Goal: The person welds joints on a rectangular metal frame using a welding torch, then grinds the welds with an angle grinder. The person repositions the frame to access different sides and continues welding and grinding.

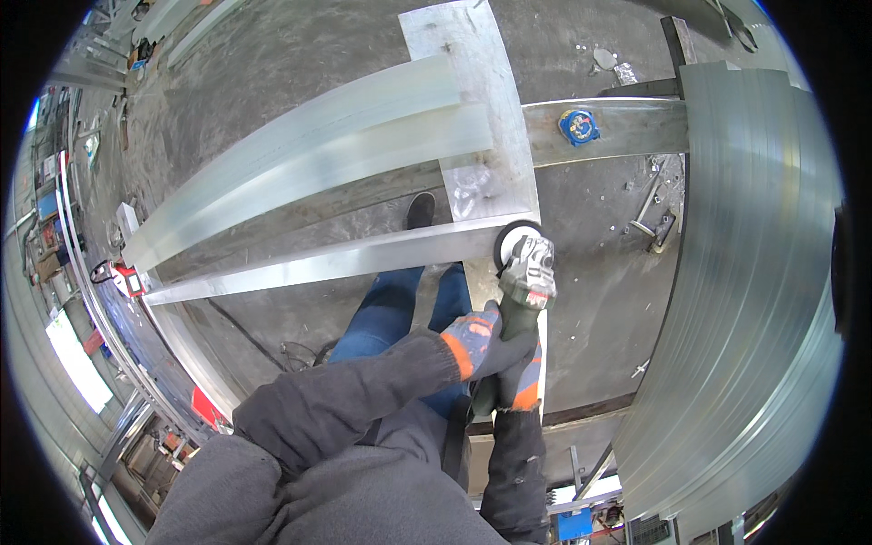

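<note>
Both my hands, in grey gloves with orange cuffs, are closed around the body of an angle grinder [529, 269]. My left hand [486, 341] wraps the body from the left side. Lower down, my right hand [525, 374] grips the rear of the body, partly hidden behind the left. The grinder's round disc [515, 242] is at the right end of a long silver metal bar [345, 259]; whether it touches the metal I cannot tell. Beyond the bar's end lies a flat metal plate [486, 82].
Long metal strips [300, 154] rest on the plate, reaching left. A blue tape measure [579, 127] sits on a crossbeam [636, 123]. At right is a large stack of metal profiles [745, 263]. Clamps [652, 213] lie beside it. A red-and-white tool [127, 280] is at the bar's left end.
</note>
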`<state>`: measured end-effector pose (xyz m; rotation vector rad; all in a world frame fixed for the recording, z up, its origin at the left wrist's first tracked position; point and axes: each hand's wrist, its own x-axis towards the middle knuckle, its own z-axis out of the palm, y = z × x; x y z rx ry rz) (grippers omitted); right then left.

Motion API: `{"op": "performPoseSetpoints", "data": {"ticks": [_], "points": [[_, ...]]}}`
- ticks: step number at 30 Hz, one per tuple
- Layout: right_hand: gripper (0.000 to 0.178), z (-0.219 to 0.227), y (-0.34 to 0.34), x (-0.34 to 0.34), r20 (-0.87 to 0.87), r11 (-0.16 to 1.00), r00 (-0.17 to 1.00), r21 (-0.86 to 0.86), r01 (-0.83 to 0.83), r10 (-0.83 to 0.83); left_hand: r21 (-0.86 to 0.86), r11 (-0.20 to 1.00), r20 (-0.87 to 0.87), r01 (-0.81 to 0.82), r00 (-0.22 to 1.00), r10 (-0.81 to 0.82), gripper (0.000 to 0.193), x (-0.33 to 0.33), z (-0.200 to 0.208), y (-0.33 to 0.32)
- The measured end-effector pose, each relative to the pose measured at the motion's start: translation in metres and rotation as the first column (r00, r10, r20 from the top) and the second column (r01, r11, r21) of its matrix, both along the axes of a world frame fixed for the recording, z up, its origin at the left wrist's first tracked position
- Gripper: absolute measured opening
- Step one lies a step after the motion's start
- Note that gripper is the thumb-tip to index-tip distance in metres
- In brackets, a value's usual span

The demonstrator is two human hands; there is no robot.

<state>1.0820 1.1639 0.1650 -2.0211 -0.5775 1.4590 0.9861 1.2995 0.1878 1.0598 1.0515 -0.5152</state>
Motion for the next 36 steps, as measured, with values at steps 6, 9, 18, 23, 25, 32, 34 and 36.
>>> {"op": "performPoseSetpoints", "data": {"ticks": [6, 9, 18, 23, 25, 32, 34, 36], "points": [[0.054, -0.004, -0.014, -0.010, 0.022, 1.000, 0.999, -0.002, 0.031, -0.031, -0.063, 0.997, 0.021, 0.049, 0.999, -0.047, 0.090, -0.007, -0.001, -0.011], [0.052, -0.017, -0.010, -0.004, 0.024, 0.977, 0.977, 0.039, 0.210, -0.211, -0.041, 0.995, 0.168, -0.094, 0.981, 0.100, 0.077, 0.005, -0.016, -0.011], [0.048, -0.039, -0.002, 0.023, 0.300, 0.998, 0.953, 0.048, 0.035, -0.048, 0.041, 0.925, 0.328, -0.378, 0.879, 0.345, 0.064, 0.023, -0.061, -0.030], [0.052, -0.041, 0.004, 0.017, 0.181, 0.965, 0.956, 0.169, 0.199, -0.229, -0.097, 0.911, 0.364, -0.402, 0.837, 0.408, 0.066, 0.020, -0.071, -0.032], [0.054, -0.042, 0.006, 0.014, 0.148, 0.947, 0.944, 0.174, 0.269, -0.295, -0.105, 0.903, 0.367, -0.416, 0.828, 0.424, 0.069, 0.020, -0.071, -0.030], [0.062, -0.045, 0.004, 0.017, 0.271, 0.979, 0.946, 0.145, 0.141, -0.176, -0.174, 0.873, 0.395, -0.455, 0.780, 0.485, 0.069, 0.016, -0.064, -0.023], [0.064, -0.048, 0.003, 0.017, 0.302, 0.980, 0.938, 0.151, 0.128, -0.169, -0.175, 0.875, 0.388, -0.451, 0.785, 0.482, 0.069, 0.015, -0.062, -0.021], [0.067, -0.050, 0.002, 0.018, 0.327, 0.974, 0.923, 0.161, 0.158, -0.203, -0.164, 0.892, 0.379, -0.422, 0.807, 0.452, 0.069, 0.015, -0.061, -0.018]]}}
